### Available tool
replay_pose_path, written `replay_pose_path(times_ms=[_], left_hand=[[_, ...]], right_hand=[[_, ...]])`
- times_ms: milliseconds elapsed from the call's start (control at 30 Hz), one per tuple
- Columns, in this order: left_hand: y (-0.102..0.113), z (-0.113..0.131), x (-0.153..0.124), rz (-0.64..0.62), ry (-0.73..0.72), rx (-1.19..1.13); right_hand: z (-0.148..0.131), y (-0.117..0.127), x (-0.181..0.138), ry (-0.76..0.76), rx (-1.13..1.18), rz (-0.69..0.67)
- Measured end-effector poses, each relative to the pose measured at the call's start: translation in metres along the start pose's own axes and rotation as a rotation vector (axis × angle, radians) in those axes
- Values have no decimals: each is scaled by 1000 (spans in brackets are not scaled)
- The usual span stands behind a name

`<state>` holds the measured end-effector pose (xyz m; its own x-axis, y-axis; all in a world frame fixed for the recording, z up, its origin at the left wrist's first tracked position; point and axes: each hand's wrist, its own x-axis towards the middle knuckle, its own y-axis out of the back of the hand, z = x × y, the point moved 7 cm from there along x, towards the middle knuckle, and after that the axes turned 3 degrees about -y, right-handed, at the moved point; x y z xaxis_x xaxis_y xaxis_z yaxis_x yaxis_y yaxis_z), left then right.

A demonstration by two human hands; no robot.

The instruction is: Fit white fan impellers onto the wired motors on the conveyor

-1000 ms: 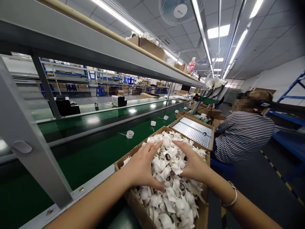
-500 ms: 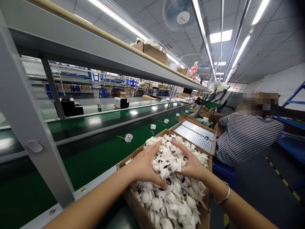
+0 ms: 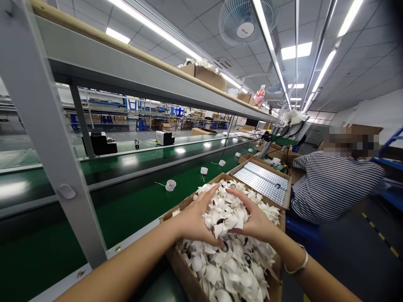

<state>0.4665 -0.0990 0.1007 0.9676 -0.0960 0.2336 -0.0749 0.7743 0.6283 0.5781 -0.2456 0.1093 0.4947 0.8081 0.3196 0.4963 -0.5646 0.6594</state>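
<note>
A cardboard box point(image 3: 189, 274) holds a heap of white, petal-shaped pieces point(image 3: 234, 272), some with dark round parts among them. My left hand point(image 3: 200, 218) curves around the left side of a mound of these pieces, thumb low and fingers reaching forward. From the right, my right hand point(image 3: 255, 218) cups the same mound, its fingers bent and partly hidden by the pieces. Between both palms the clump point(image 3: 225, 209) is pressed together, standing higher than the pieces nearer me.
Left of the box runs a green conveyor belt point(image 3: 126, 222) carrying small white round cups point(image 3: 170, 185) with wires. Beyond the box lies a tray of silvery parts point(image 3: 261, 180). A person in a striped shirt point(image 3: 336, 184) sits at right. A metal post point(image 3: 67, 167) rises at left.
The view has shifted slightly, so the scene sits a little further right and lower. My hands stay around the clump, slightly closer together.
</note>
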Motion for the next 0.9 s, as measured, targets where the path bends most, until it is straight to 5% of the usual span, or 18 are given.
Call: replay_pose_path(times_ms=[433, 600, 900], left_hand=[[9, 0, 11, 137, -47, -203], [20, 5, 18, 207, -29, -417], [46, -1, -3, 261, 211, -561]], right_hand=[[-34, -6, 29, 33, 148, -35], [-42, -6, 45, -112, 425, -109], [-66, -29, 66, -311, 491, -293]])
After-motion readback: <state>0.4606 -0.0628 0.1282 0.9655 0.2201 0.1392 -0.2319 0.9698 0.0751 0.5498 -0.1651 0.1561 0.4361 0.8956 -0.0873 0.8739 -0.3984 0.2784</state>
